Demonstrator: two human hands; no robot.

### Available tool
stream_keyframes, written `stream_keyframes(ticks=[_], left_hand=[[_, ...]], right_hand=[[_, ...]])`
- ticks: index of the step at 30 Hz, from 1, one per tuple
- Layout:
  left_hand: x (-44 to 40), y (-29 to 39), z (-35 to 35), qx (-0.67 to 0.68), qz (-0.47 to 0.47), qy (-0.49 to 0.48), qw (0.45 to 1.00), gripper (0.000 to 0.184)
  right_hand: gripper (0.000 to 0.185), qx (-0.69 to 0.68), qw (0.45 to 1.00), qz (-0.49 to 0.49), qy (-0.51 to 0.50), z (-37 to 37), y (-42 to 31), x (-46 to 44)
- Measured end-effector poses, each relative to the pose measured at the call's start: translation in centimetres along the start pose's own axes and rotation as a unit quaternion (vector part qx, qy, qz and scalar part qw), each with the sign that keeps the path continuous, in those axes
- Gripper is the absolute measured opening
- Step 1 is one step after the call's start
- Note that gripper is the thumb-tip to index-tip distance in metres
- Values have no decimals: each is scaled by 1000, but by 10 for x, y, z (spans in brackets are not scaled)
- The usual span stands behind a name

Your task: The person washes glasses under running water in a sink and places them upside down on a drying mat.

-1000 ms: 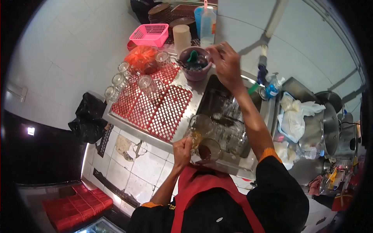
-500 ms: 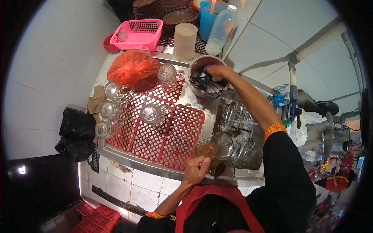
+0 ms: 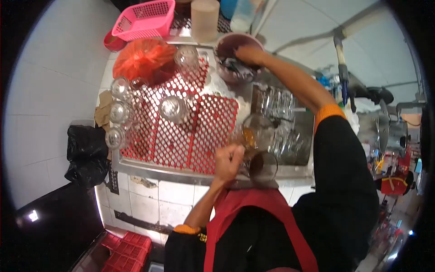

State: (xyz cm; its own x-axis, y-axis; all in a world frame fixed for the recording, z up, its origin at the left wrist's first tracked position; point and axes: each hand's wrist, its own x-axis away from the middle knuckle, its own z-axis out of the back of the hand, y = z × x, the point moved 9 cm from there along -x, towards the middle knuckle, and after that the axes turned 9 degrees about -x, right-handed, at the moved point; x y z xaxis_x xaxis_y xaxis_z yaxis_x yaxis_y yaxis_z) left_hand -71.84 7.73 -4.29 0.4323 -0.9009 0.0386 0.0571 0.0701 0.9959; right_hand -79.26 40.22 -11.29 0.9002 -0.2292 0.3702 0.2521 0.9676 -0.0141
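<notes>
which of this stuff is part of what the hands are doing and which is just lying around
In use, by the look of it:
two glass mugs at the left hand
bucket, with the right hand in it
probably the glassware in the sink

Apparently just lying around:
pink basket
orange plastic bag
black plastic bag

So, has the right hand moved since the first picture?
Yes. Judged against the purple bucket, the right hand has gone leftward and in, from by the bucket's right rim to inside it.
</notes>
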Motion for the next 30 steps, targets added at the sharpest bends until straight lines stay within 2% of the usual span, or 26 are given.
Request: stream_keyframes(ticks=[2,5,6,8,9,11,12,14,15,17,18,20,21,22,24,25,26,28,29,30], left_hand=[[-4,-6,2,4,8,-1,1000,37],[-16,1,1,2,-8,-6,1000,37],[-19,7,0,6,-7,-5,1000,37],[-31,18,-10,9,-14,-17,1000,38],[-37,21,-15,-11,-7,-29,999,37],[-51,8,-21,-80,29,-78,993,33],[-54,4,-26,-93,20,-74,993,33],[-64,12,-39,-88,-32,-65,993,33],[-62,24,-42,-92,-33,-52,994,36],[-60,15,-47,-103,-28,-45,993,38],[-60,15,-51,-104,-16,-51,993,39],[-52,20,-52,-103,-22,-34,994,41],[-48,20,-52,-112,-19,-31,993,41],[-45,19,-53,-118,-16,-28,992,42],[-34,13,-57,-77,-10,-8,997,42],[-30,19,-57,-95,-12,-5,995,42],[-23,22,-55,-114,-11,-2,993,41],[-16,22,-53,-108,-18,14,994,41],[-11,20,-52,-102,-15,20,994,41],[-9,17,-51,-100,-16,22,995,41]], right_hand=[[17,65,995,-35,69,27,-4,8],[16,-4,964,-117,238,100,-8,65],[16,-7,963,-136,232,100,-12,83],[24,-42,874,-163,456,135,-17,137],[24,-41,870,-173,459,130,-16,147],[32,-211,833,-197,471,103,-1,162],[32,-214,826,-192,485,98,-3,169],[36,-298,833,-173,433,79,1,158],[36,-301,829,-157,444,77,3,154],[36,-263,861,-167,402,69,9,140],[36,-263,859,-158,410,74,12,138],[36,-205,907,-96,354,77,-3,121],[33,-137,903,-95,395,84,-6,118],[33,-135,902,-90,400,83,-3,107],[15,-34,938,-15,346,81,-14,77],[14,45,959,-14,280,74,-18,65],[14,46,958,-11,283,75,-21,62],[16,-75,983,0,168,52,-8,32],[16,-71,983,2,168,50,-5,23],[15,-68,993,6,95,37,-7,17]])
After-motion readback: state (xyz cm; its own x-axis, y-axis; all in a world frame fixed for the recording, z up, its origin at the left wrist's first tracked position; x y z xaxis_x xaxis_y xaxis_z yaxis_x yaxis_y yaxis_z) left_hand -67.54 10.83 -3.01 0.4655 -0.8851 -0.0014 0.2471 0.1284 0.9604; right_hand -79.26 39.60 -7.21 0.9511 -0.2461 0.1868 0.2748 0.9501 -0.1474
